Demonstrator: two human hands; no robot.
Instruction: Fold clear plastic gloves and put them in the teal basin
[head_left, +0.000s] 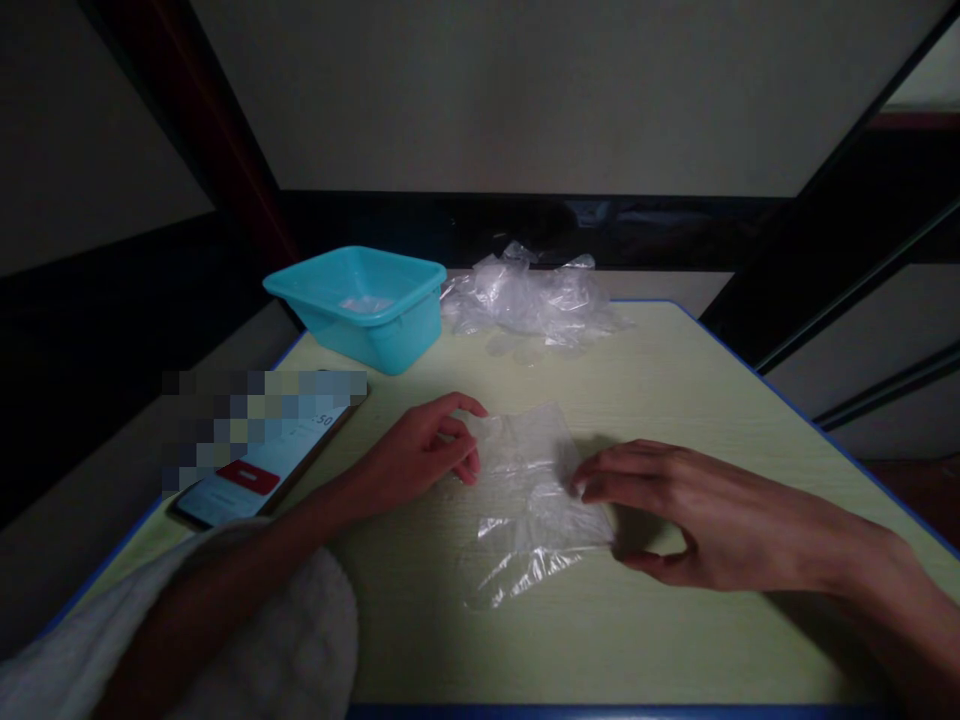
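Observation:
A clear plastic bag (525, 490) lies flat on the pale table (675, 380), with creases and a shiny lower edge. At its upper left edge is my left hand (420, 455), fingers curved and apart, the fingertips at the plastic. My right hand (697, 510) is at the bag's right edge, its thumb spread from the bent fingers, with the fingertips touching or just over the plastic. Neither hand visibly grips the bag.
A turquoise basket (409, 340) with some clear plastic inside stands at the back left. Beside it lies a heap of crumpled clear bags (532, 295). A lit phone (277, 460) rests at the left edge, near my left forearm.

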